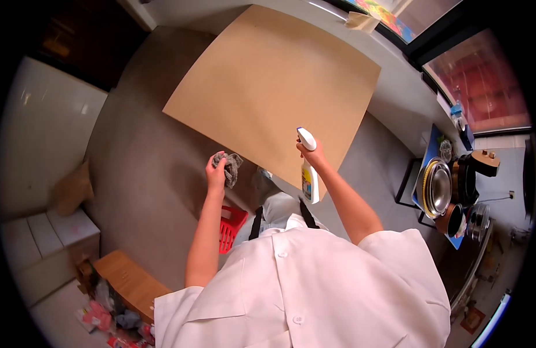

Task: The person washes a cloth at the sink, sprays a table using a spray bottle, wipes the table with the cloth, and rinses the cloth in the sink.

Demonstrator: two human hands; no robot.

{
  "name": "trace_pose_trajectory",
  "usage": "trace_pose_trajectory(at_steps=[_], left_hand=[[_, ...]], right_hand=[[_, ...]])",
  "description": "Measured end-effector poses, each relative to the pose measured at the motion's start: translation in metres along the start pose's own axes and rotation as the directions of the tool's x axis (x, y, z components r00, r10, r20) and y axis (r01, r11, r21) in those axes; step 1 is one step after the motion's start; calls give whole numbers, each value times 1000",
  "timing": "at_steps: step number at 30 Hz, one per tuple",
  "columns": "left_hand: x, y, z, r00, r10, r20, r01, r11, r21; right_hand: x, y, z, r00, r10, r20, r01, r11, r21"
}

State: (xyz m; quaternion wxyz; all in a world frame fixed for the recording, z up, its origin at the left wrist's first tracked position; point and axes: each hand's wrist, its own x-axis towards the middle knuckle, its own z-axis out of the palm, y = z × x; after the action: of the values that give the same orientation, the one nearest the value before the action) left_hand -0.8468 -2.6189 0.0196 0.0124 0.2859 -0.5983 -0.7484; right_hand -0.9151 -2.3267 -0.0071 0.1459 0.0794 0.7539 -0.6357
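My left hand (216,169) is closed round a crumpled grey cloth (230,168), held just off the near left edge of a large tan board-like tabletop (279,75). In my right hand (312,152) is a white spray bottle (310,181) with a blue-and-white trigger head and a coloured label. The fingers wrap round its neck below the head. The bottle stands roughly upright above the near right corner of the tabletop, and its nozzle points away from me. No spray can be made out.
A red plastic basket (232,227) is on the floor by my legs. To the right, pots and metal bowls (437,188) crowd a blue-topped stand. White boxes (50,235) and an open cardboard box (131,281) with mixed items lie at the left. A window runs along the far right wall.
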Motion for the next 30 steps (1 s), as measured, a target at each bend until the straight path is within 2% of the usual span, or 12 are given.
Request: trace_pose_trajectory(at_steps=[2, 4, 6, 11, 13, 14, 16, 17, 20, 24, 27, 30], left_hand=[[24, 8, 1, 1000, -16, 4, 16, 999, 32], [47, 24, 6, 998, -43, 51, 42, 999, 19], [68, 34, 12, 994, -70, 89, 71, 997, -5], [114, 44, 26, 983, -103, 155, 90, 992, 86], [129, 55, 35, 973, -129, 189, 108, 987, 120], [132, 59, 38, 967, -145, 207, 118, 983, 140], [146, 65, 44, 956, -144, 255, 116, 986, 121], [150, 67, 45, 946, -158, 283, 127, 984, 124], [164, 74, 48, 925, -192, 328, 151, 977, 147], [180, 70, 46, 906, -204, 371, 139, 971, 194], [186, 72, 45, 880, -276, 386, 202, 954, 221], [187, 73, 50, 888, -249, 386, 148, 951, 273]], right_hand=[[16, 4, 5, 998, 34, -45, -31, 998, 58], [32, 6, 14, 992, -53, -118, 45, 996, -72], [40, 3, 21, 982, -36, -187, 14, 993, -120], [56, -5, 23, 927, -44, -372, -46, 973, -228], [51, -10, 25, 941, 142, -308, -174, 982, -79], [44, -12, 30, 932, 162, -323, -194, 978, -71], [44, -15, 38, 958, 91, -270, -86, 996, 30], [43, -16, 42, 953, 103, -286, -97, 995, 36], [48, -13, 51, 938, 5, -346, -42, 994, -101], [48, -26, 58, 883, 115, -455, -157, 986, -54], [47, -28, 58, 876, 153, -458, -186, 982, -26], [45, -23, 62, 898, 223, -380, -211, 975, 73]])
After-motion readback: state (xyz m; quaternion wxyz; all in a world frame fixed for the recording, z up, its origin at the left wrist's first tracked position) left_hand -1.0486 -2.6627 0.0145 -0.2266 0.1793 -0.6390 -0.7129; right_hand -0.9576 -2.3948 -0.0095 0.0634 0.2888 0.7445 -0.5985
